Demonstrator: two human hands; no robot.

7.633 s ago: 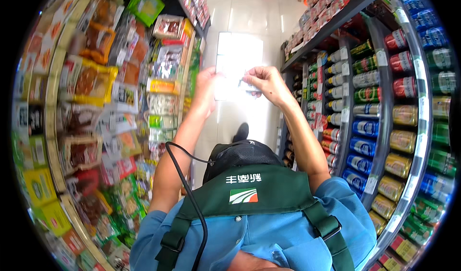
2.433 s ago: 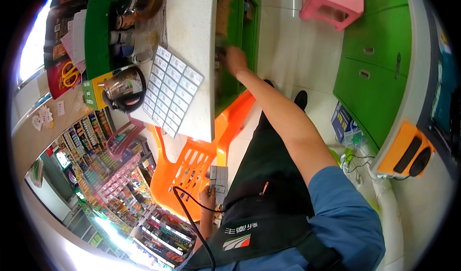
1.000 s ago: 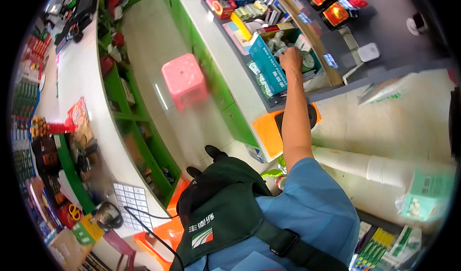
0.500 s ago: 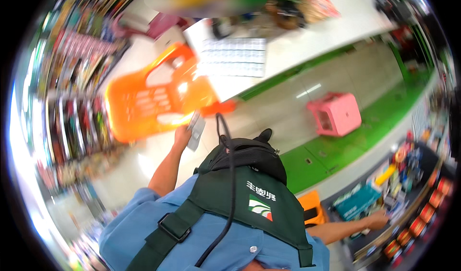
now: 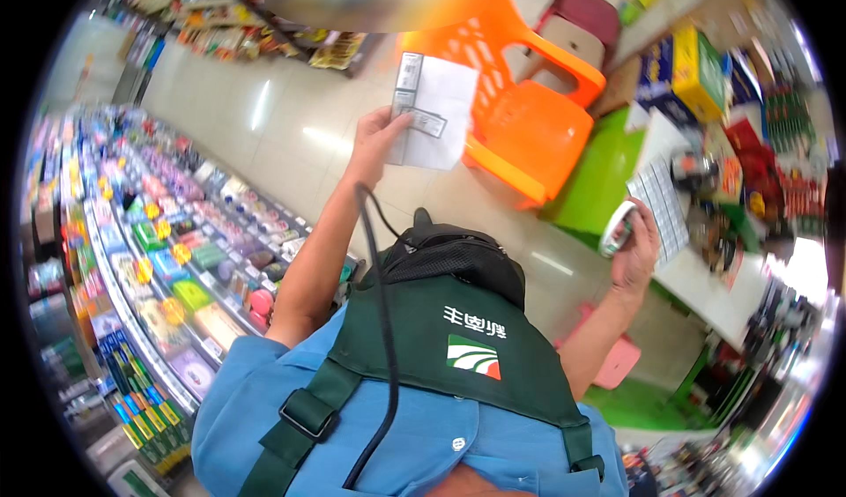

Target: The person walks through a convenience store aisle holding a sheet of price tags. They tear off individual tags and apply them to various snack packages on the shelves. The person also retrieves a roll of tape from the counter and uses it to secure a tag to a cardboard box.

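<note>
My left hand (image 5: 374,144) is closed on a sheet of white paper (image 5: 451,100) with narrow printed label strips along its left side. My thumb lies on top, across one strip. Behind the paper's right edge stands an orange plastic armchair (image 5: 551,140). On the right, my right hand (image 5: 638,255) grips a white ring-shaped roll (image 5: 616,226), which looks like tape. The fingers partly cover it. This hand is in front of the near edge of a white counter (image 5: 714,290), beside a gridded sheet (image 5: 663,199) lying there.
Shelves of small packaged goods (image 5: 189,268) line my left side. A pink stool (image 5: 617,360) is below my right forearm. Blue and yellow boxes (image 5: 701,74) stand at the counter's far end. A black cable (image 5: 388,356) hangs down my front.
My view has turned toward the shelves on the left. My right hand has left the dark tray of goods and now holds the white roll. My left hand has lifted the paper higher.
</note>
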